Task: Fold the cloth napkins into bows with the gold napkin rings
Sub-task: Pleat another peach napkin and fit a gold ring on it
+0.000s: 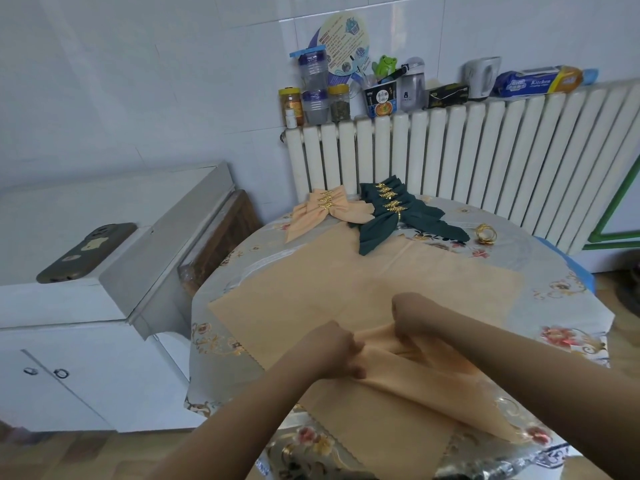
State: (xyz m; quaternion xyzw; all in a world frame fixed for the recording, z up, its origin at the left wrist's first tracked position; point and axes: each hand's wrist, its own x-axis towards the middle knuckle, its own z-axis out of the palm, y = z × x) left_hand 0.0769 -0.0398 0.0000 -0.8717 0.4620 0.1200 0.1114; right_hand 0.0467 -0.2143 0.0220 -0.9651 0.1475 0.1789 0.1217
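A peach napkin (346, 289) lies spread across the round table (561, 299), its near part gathered into folds. The left hand (334, 351) and right hand (414, 315) both pinch that bunched cloth, fingers curled tight on it. Farther back sit finished peach bows (320, 211) and green bows (394, 213), with a loose gold ring (486, 233) beside them.
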